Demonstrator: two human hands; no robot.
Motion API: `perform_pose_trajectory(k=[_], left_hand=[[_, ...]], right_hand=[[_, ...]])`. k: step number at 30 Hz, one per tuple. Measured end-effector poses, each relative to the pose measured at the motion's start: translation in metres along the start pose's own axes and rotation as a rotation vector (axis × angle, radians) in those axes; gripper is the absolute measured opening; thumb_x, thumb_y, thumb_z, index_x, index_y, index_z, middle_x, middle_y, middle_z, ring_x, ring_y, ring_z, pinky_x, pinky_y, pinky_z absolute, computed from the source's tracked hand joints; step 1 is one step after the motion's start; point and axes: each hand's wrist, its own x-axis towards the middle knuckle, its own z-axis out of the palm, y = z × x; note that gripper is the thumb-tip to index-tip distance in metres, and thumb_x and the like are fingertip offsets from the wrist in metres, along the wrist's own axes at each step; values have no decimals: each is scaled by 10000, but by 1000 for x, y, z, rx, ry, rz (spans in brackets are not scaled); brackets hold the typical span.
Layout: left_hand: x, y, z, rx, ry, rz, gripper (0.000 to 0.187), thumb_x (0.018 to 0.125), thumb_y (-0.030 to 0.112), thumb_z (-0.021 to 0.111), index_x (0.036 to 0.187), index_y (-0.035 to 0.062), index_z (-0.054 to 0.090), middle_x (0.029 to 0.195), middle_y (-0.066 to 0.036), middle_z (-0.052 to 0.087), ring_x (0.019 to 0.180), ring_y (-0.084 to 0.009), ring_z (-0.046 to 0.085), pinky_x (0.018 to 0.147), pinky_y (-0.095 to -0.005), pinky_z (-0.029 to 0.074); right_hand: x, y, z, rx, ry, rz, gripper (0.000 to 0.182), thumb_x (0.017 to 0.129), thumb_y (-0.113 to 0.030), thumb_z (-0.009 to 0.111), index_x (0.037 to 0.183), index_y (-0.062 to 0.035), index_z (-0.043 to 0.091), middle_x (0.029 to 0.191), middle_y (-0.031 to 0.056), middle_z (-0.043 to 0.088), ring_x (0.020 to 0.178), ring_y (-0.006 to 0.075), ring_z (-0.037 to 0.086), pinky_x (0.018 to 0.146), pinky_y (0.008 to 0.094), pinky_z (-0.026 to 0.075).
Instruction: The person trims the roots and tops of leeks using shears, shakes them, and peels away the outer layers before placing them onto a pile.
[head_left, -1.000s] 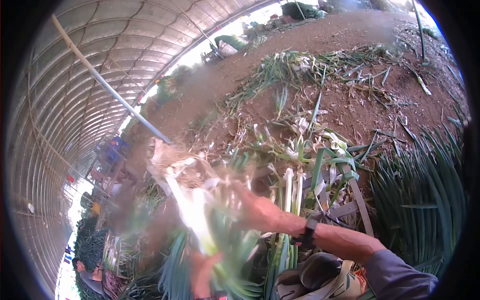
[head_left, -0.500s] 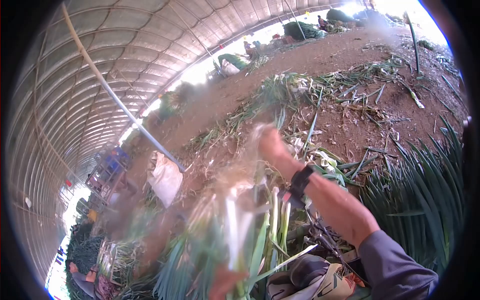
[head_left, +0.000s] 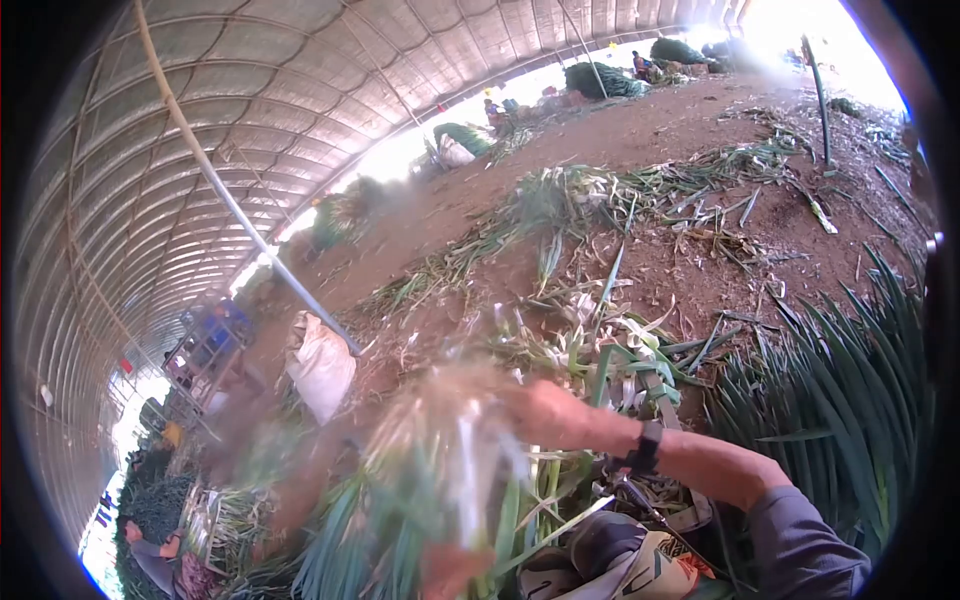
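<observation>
Near the bottom centre, my left hand (head_left: 455,568) is smeared by motion against the green leaves of a leek-like plant (head_left: 467,470); its fingers cannot be made out. The plant's white stalk stands upright above it, with a blurred, pale root end at the top. My right hand (head_left: 545,412), below a black wristband (head_left: 645,447), reaches in from the right beside the root end. Motion blurs its fingertips, and whether it holds anything cannot be told. More long green leaves (head_left: 335,545) lie to the left of the stalk.
A pale sack (head_left: 320,368) stands at left centre beside a slanting pole (head_left: 255,232). Leaf scraps (head_left: 570,195) litter the brown soil. Upright green leaves (head_left: 850,400) fill the right side. A shoe (head_left: 605,545) is at the bottom. Another person (head_left: 152,560) is at lower left.
My right hand has moved down from above the plant to beside its root end. My left hand remains low at the leaves. The view has shifted slightly.
</observation>
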Motion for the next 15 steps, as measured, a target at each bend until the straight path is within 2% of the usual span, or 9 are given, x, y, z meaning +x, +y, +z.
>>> perform_pose_trajectory(k=[2,3,6,7,10,11,13,14,15], left_hand=[[-5,2,16,69,-35,-26,295,950,303,684,973,12,728,710,-72,660,649,-194,629,636,-401,474],[-13,0,39,-181,231,243,333,951,312,685,817,7,687,661,-81,593,624,-181,566,645,-424,439],[-11,20,45,-339,308,282,436,938,330,680,658,25,540,571,-57,456,535,-144,436,552,-425,357],[-10,61,14,-347,93,35,440,706,164,785,1082,-13,640,896,-102,696,801,-203,669,736,-340,530],[-16,85,6,-150,119,63,495,677,217,793,1079,-23,633,874,-168,701,795,-291,686,727,-382,542],[-23,90,7,-9,137,6,502,671,253,777,1065,-16,620,871,-229,699,804,-390,689,740,-434,547],[-35,67,25,11,162,41,362,829,306,714,766,36,482,642,-92,456,590,-218,448,574,-427,369],[-41,59,33,17,177,53,482,909,333,683,616,61,413,527,-23,334,483,-131,327,491,-424,279],[-44,61,38,-50,239,82,480,882,317,678,603,69,376,488,3,250,433,-131,260,448,-420,242]], right_hand=[[14,0,16,-271,65,64,346,817,-57,666,1162,-76,680,825,142,727,638,267,703,551,390,563],[18,9,15,-260,58,65,280,807,-39,639,1085,-53,668,787,138,695,606,260,662,532,388,541],[33,38,1,-273,54,91,144,787,-10,588,917,-10,649,710,127,631,544,244,579,489,382,489],[36,42,-1,-303,63,105,133,784,-16,591,902,-13,653,710,124,632,548,242,576,482,381,482],[47,43,-28,-553,92,328,104,821,-66,621,903,-25,670,739,116,658,644,234,644,515,369,518],[51,34,-59,-471,158,463,132,860,-79,608,958,-29,681,790,127,686,690,226,679,543,354,548],[55,54,-113,-108,473,714,188,923,-100,567,1008,-41,724,883,161,731,728,232,726,592,333,601],[61,67,-140,-357,492,632,220,920,-72,532,995,-34,736,858,173,732,723,258,732,594,335,609],[58,76,-160,-469,562,514,245,911,-40,508,1007,-41,733,839,183,732,759,282,742,643,367,620]])
